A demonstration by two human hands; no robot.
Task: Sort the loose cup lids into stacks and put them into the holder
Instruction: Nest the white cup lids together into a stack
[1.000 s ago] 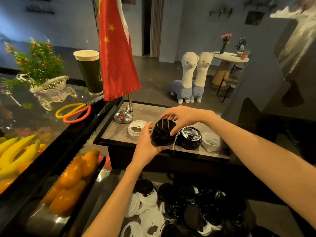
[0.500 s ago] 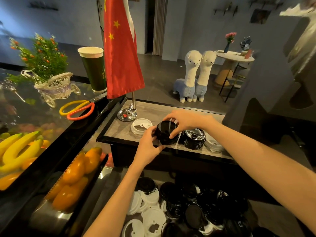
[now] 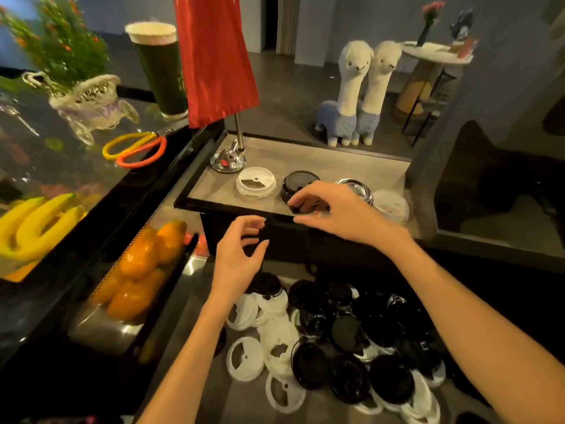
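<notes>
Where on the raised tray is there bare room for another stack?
Bare wood lies left of the white lid, in front of the flag base, and along the tray's far edge. The row from white lid to black stack and beyond is crowded.

Flag point(image 3: 214, 56) cut off at top edge; black lid stack point(image 3: 298, 186) partly hidden behind right hand point(image 3: 333, 209); plant point(image 3: 58, 41) blurred, upper left.
</notes>
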